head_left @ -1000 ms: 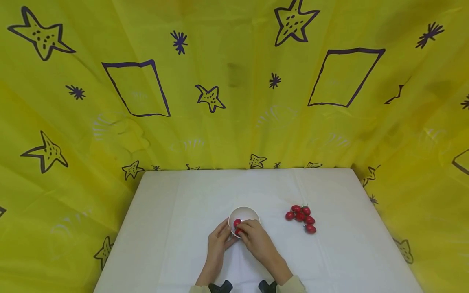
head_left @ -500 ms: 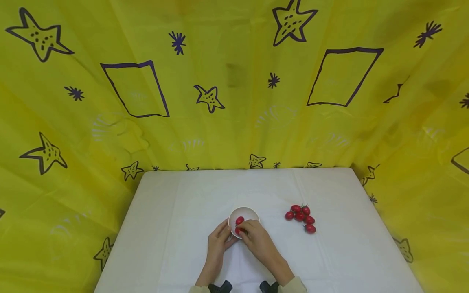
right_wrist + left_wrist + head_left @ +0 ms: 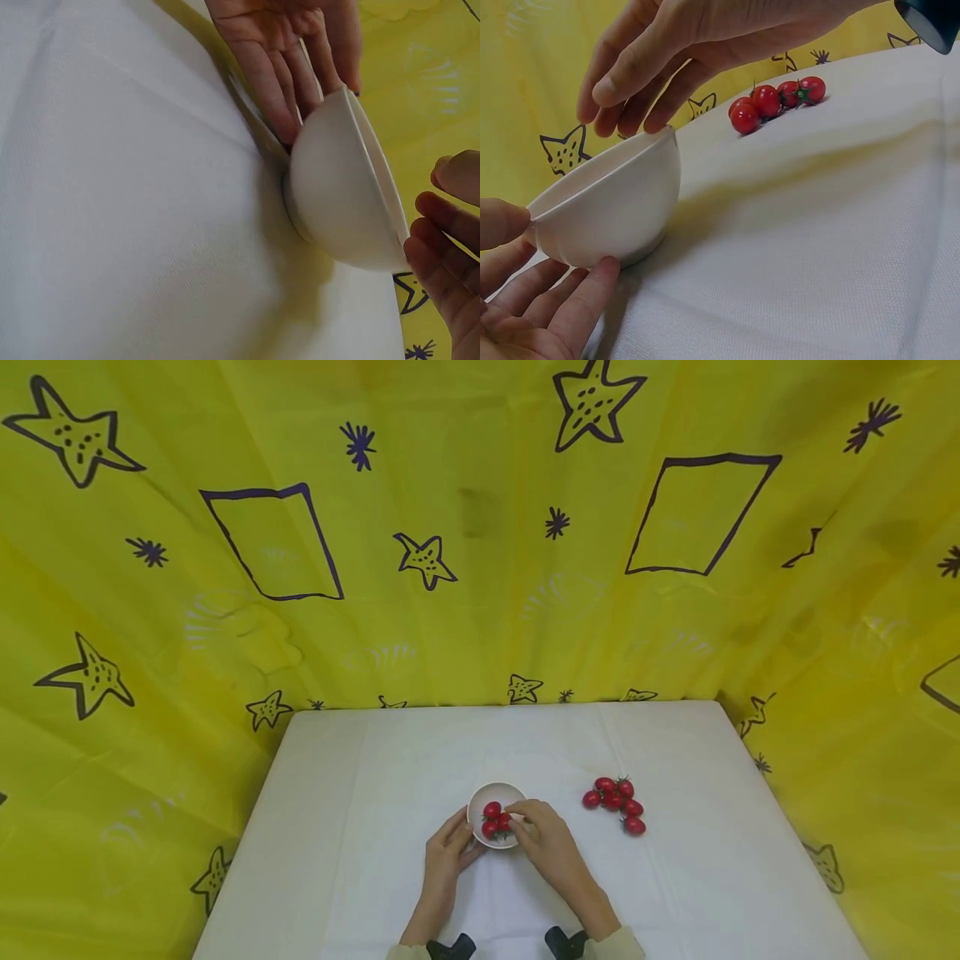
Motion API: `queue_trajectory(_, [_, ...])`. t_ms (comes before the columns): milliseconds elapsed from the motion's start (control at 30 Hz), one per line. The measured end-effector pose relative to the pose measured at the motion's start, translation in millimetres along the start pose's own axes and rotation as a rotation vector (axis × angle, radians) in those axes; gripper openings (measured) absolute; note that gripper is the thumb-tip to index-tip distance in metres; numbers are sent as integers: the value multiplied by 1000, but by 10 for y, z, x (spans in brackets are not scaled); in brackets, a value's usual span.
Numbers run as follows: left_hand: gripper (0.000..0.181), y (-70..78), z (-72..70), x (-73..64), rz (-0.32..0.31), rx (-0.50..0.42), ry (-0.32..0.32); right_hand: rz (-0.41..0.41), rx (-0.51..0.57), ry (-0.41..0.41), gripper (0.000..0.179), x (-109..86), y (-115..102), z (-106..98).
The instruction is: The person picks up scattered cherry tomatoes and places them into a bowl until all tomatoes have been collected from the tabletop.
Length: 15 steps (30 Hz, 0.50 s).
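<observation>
A white bowl stands on the table with three red cherry tomatoes visible inside. My left hand holds the bowl's left side; in the left wrist view its thumb is at the rim and the fingers lie against the lower wall. Over the right side of the bowl is my right hand, its fingers just above the tomatoes. The left wrist view shows those fingers hanging loosely over the far rim, nothing between them. In the right wrist view, thumb and fingers are apart beside the rim.
To the right of the bowl lies a cluster of several cherry tomatoes on the white-covered table. A yellow curtain with drawn stars and frames encloses the back and both sides. Black wrist mounts show at the sleeves.
My right hand has drawn back to the right and its fingers have spread from the tomato they were pinching, leaving three tomatoes visible in the bowl. My left hand stays on the bowl.
</observation>
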<state>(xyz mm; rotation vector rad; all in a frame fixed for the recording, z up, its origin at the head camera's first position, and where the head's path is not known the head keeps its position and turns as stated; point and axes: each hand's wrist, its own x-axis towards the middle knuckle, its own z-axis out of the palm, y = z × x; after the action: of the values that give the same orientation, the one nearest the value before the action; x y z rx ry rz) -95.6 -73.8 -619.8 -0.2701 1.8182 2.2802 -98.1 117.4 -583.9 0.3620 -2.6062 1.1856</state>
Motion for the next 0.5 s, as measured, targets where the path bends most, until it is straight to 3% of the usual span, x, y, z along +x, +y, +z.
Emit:
queue_trajectory(167, [55, -10, 1, 3, 0, 9, 13, -21, -45, 68, 28, -5, 77, -61])
queue_trajectory(500, [53, -13, 3, 14, -7, 2, 10, 154, -50, 53, 33, -45, 256, -195])
